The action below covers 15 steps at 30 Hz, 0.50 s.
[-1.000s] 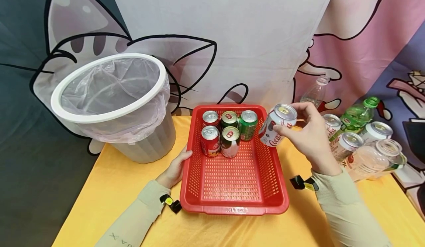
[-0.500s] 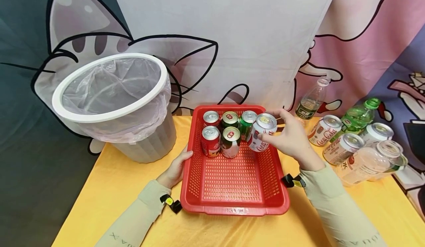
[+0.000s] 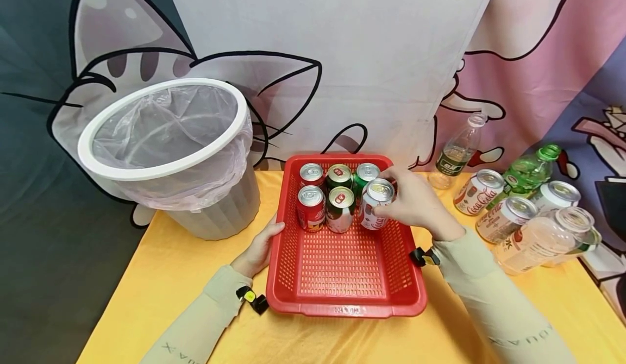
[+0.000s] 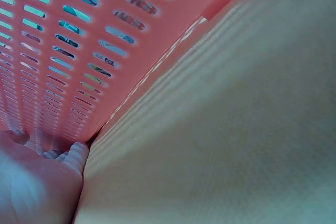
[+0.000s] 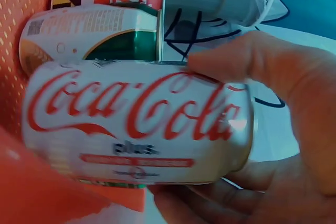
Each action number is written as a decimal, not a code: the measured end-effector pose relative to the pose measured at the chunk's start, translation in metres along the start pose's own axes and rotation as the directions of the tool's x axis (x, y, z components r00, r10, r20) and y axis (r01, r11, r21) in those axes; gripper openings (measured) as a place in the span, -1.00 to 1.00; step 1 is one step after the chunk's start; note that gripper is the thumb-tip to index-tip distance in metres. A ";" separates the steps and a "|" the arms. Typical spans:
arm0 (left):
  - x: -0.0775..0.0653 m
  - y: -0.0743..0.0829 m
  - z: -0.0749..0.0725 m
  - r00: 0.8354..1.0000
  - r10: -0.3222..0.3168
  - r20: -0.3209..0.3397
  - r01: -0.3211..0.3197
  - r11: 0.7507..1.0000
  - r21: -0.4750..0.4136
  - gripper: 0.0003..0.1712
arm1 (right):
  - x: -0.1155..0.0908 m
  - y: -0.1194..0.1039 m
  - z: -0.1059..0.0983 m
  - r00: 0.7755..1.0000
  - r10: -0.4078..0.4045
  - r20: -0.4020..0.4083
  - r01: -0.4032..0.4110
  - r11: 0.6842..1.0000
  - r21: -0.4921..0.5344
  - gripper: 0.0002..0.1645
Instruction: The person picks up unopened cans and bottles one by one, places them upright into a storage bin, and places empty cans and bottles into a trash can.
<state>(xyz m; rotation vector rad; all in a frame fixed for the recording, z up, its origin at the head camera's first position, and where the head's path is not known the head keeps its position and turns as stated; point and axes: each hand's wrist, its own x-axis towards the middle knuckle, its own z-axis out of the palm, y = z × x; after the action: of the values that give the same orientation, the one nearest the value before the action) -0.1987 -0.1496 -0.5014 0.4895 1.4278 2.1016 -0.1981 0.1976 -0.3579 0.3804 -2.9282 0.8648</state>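
Six cans stand in two rows inside the red basket [image 3: 342,308] at the centre of the head view. Nearest the basket's right wall, at the right end of the front row, is the white Coca-Cola can [image 3: 374,214], pinched by the right hand [image 3: 415,201], thumb on one side and fingers on the other; whether its base rests on the basket floor cannot be told. Left of it in that row are a white-and-green can [image 3: 339,218] and a red can [image 3: 310,215]. Behind them stand another red can [image 3: 311,174], a dark can [image 3: 339,176] and a green can [image 3: 367,173].

At the lower centre-left of the frame, the left hand [image 3: 256,250] grips the basket's left side, its thumb over the rim.

Toward the right edge, a group of cans and bottles stands on the yellow-covered surface [image 3: 259,345], among them a clear bottle with a dark label [image 3: 455,155] and a green bottle [image 3: 528,171]. A grey bin [image 3: 220,217] with a white rim and plastic liner fills the upper left, before a cartoon-printed backdrop [image 3: 371,54].
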 end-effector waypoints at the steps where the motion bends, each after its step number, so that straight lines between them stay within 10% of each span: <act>1: 0.000 0.000 0.000 1.000 0.001 0.000 -0.001 1.000 0.000 -0.17 | 0.001 -0.001 0.001 1.000 0.003 0.011 -0.003 1.000 -0.019 -0.27; 15: 0.001 0.002 0.002 0.999 -0.038 -0.011 0.038 0.999 -0.012 -0.16 | 0.013 -0.012 0.011 0.995 0.059 0.083 -0.041 0.977 -0.209 -0.38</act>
<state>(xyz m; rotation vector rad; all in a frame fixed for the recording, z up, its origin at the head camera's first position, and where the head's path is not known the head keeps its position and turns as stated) -0.1982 -0.1481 -0.4985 0.4430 1.4194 2.0844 -0.2070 0.1792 -0.3587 0.3402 -3.0829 0.5528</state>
